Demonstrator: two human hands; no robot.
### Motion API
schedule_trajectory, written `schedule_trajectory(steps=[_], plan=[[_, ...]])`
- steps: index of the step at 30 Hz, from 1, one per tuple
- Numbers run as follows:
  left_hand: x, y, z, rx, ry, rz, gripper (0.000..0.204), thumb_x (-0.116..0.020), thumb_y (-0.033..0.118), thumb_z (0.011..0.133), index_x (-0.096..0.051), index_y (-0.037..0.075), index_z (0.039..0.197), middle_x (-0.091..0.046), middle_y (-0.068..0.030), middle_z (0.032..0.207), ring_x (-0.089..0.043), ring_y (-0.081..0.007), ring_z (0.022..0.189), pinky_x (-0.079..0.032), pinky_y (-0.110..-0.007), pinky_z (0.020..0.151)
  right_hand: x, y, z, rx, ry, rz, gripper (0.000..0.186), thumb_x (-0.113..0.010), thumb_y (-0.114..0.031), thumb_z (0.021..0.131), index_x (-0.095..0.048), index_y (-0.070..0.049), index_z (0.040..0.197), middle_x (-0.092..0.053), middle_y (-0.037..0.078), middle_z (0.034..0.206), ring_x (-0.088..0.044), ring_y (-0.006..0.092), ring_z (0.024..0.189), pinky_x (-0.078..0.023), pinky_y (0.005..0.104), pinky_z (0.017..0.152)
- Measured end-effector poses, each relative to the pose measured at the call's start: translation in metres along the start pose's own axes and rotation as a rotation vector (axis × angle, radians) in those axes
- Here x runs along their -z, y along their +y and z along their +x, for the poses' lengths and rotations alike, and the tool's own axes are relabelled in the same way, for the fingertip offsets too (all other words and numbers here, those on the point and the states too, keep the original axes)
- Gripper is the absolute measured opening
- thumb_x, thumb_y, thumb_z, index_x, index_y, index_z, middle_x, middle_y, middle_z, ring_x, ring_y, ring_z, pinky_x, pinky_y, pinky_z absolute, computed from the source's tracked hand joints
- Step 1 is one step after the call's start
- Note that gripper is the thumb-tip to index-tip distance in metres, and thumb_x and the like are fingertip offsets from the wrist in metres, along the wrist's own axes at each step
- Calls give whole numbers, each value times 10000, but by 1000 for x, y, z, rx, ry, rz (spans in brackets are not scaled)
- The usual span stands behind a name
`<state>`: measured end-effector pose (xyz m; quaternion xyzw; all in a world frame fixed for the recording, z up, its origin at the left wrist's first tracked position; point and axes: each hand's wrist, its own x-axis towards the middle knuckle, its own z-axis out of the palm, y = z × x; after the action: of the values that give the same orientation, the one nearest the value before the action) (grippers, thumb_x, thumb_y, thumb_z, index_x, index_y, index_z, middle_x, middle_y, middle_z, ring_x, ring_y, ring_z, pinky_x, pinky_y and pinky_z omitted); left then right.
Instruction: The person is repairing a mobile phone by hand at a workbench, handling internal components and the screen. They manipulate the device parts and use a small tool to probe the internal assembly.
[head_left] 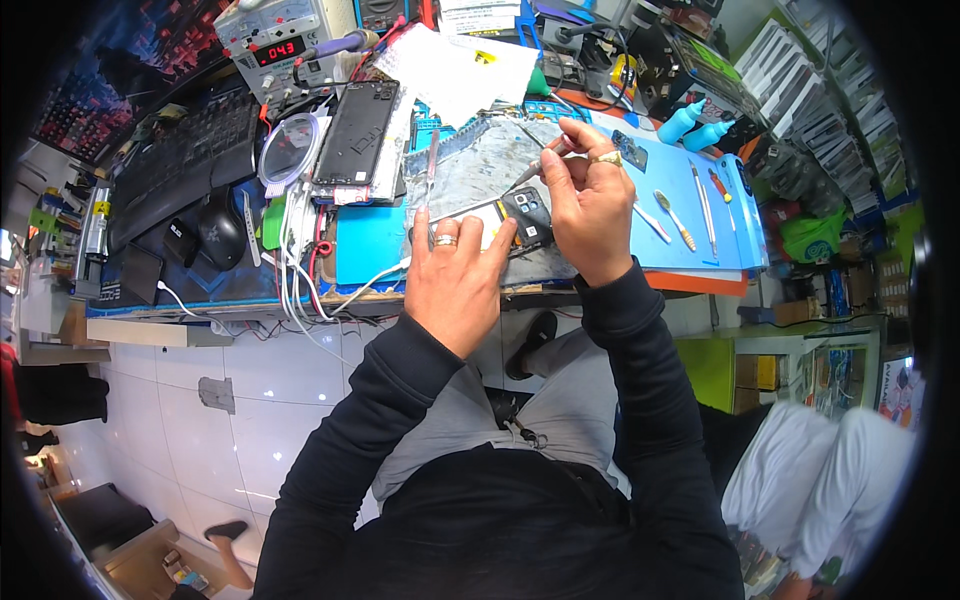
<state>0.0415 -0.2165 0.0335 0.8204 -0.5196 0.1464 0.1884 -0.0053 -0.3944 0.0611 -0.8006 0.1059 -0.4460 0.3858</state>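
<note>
My left hand (455, 280) lies with fingers apart on a partly disassembled phone (532, 232), which has a dark camera section at its right and a white middle. The phone rests on a worn grey cloth (462, 165). My right hand (590, 215) is closed around a slim pointed tool (525, 178) held above the phone's upper right, its tip angled down and left. A white cable (388, 270) reaches toward the phone's left end, where my left hand hides part of it. A thin metal tool (432, 160) lies on the cloth.
A stacked dark phone panel (355, 130), power supply (275, 50), keyboard (175, 165) and mouse (217, 228) crowd the left. The blue mat (700, 250) at right holds brushes and bottles (680, 122). Another person's white-trousered legs (810, 470) are at lower right.
</note>
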Motion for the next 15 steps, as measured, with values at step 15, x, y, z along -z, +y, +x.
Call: schedule_trajectory(steps=[15], plan=[[2, 0, 0, 4, -13, -19, 449, -667, 188, 915, -653, 170, 1363, -587, -115, 1093, -563, -305, 1102, -321, -591, 1157, -1, -1, 0, -7, -35, -49, 305, -683, -8, 945, -631, 41, 1242, -692, 173, 1109, -733, 228, 865, -591, 331, 737]])
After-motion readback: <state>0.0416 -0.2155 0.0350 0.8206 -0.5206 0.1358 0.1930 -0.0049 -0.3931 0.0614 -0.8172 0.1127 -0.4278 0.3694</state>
